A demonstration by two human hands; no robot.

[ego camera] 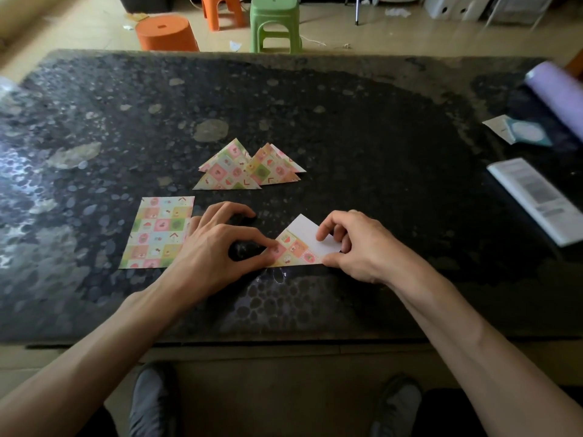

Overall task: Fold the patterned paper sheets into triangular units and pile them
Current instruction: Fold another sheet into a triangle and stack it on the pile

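A half-folded patterned sheet (pixel 299 244) lies on the dark table (pixel 347 137) between my hands, its white back showing at the upper right. My left hand (pixel 214 247) pinches its left corner with thumb and forefinger. My right hand (pixel 353 244) holds the right side, forefinger pressing on the white flap. A flat stack of unfolded patterned sheets (pixel 156 233) lies just left of my left hand. Beyond my hands sits a pile of folded triangular units (pixel 249 168), overlapping one another.
A white booklet (pixel 536 197) and a small white-and-teal packet (pixel 520 134) lie at the right, with a lilac roll (pixel 558 93) at the far right edge. Orange stools (pixel 167 33) and a green stool (pixel 274 23) stand on the floor beyond the table.
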